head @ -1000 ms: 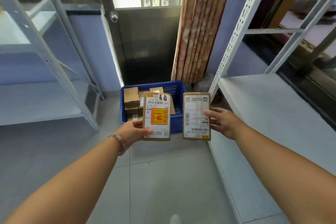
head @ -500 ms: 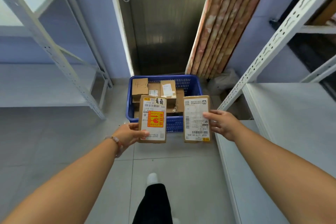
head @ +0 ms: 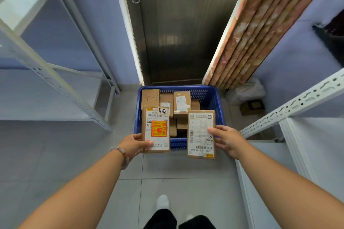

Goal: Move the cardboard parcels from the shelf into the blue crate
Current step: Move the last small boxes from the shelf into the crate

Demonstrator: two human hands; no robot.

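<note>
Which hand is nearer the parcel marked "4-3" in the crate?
Left. The left hand is below the "4-3" parcel, holding the orange-stickered parcel; the right hand is farther right, holding another parcel.

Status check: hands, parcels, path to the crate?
Left hand grips orange-sticker parcel. Right hand grips white-label parcel. Both above blue crate front rim. Nothing blocking.

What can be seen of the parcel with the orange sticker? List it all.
The parcel is a flat brown cardboard box, held upright with its face to the camera, in front of the blue crate's near wall. A white shipping label with barcodes, black handwritten characters and an orange-and-yellow sticker covers its face. The left hand grips its lower left edge.
</note>
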